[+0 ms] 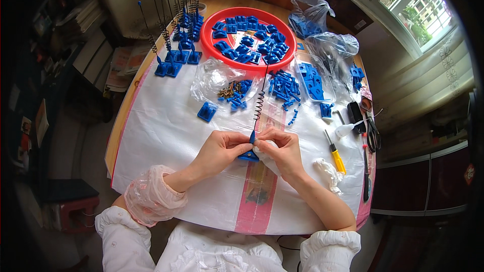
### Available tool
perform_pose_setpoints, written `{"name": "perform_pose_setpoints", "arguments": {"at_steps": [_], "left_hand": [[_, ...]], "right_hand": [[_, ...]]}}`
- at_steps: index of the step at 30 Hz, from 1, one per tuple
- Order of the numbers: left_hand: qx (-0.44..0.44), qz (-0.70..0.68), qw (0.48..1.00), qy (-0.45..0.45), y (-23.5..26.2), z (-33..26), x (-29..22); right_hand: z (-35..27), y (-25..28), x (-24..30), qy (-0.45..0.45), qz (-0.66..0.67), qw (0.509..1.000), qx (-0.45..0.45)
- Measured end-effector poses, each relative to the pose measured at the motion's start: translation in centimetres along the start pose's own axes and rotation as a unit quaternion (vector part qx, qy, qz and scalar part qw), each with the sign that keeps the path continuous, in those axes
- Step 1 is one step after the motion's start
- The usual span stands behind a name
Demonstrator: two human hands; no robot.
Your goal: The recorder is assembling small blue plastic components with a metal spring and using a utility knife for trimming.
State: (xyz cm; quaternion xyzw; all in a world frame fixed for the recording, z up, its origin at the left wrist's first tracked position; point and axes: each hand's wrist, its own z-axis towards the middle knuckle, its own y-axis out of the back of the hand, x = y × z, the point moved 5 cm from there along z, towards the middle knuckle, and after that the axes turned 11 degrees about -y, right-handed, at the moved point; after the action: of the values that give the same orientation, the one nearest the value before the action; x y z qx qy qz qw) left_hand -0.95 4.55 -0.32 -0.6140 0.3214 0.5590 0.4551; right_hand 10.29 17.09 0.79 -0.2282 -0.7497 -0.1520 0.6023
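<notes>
Near the front middle of the table, a blue plastic part with a flat square base (pixel 247 156) and a tapered blue stem carries a thin black coil spring rod (pixel 259 107) pointing away from me. My left hand (pixel 222 150) pinches the stem from the left, thumb and forefinger closed at its lower end. From the right, my right hand (pixel 283 152) closes on the same stem, with a crumpled white tissue (pixel 267 148) tucked in its fingers. The fingertips cover part of the stem. Beyond my left hand lies a single blue clip-shaped piece (pixel 207 112).
A red round tray (pixel 205 40) of blue pieces stands at the back, with assembled spring rods (pixel 174 58) upright to its left. Brass screws (pixel 231 89), blue pegs (pixel 284 88) and a clear box (pixel 330 93) lie mid-table. A yellow-handled screwdriver (pixel 338 160), scissors (pixel 373 138) and another tissue (pixel 328 175) sit right.
</notes>
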Motion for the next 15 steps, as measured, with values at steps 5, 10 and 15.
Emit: {"name": "perform_pose_setpoints", "arguments": {"at_steps": [5,10,15], "left_hand": [[0.003,-0.016,1.0,0.001,0.39,0.18,-0.48],[-0.003,-0.053,0.999,-0.001,0.8,0.74,0.03],[0.004,-0.059,0.998,0.005,0.79,0.62,-0.07]], "right_hand": [[-0.08,-0.18,0.25,-0.046,0.017,0.999,0.0],[-0.03,0.14,0.36,-0.002,0.032,0.999,-0.018],[-0.09,-0.45,1.09,0.018,-0.036,0.999,-0.024]]}}
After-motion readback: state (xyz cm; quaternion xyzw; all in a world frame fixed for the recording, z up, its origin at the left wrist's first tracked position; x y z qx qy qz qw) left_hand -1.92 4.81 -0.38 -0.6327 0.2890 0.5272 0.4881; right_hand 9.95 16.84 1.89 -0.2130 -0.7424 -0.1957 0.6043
